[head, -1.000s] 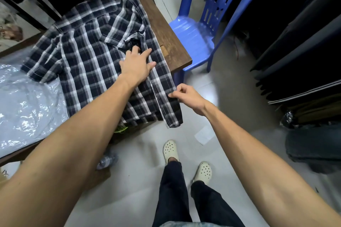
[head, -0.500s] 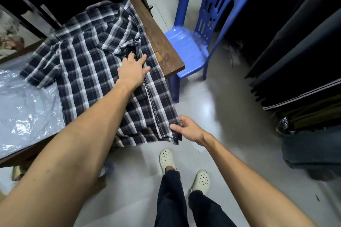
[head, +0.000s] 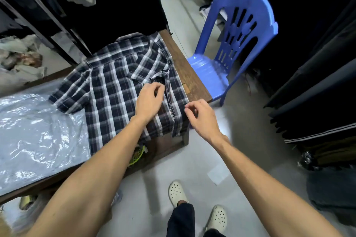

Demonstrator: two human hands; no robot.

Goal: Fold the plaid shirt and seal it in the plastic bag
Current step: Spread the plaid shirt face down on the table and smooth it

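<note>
Since the earlier frames the right hand has been brought up from the hanging hem to the shirt's right edge near the table corner, and the left hand, which was pressed flat with straight fingers, is now curled. The plaid shirt is laid on the wooden table, collar toward the far end, one short sleeve spread out to the left, the hem draped a bit over the near edge. The left hand is seen in the middle of the shirt by the button placket, fingers bent in with thumb and fingertips close together; whether cloth is actually pinched can't be told, the fingers hide it. The right hand is held at the fabric's right edge, fingers curled in narrow, and again it can't be made out if the edge is gripped or just touched. The plastic bag is spread flat on the table to the left, with the shirt's sleeve and left side lying over its edge. A blue plastic chair is parked just beyond the table's far right corner, and white clogs are visible on the floor below.
</note>
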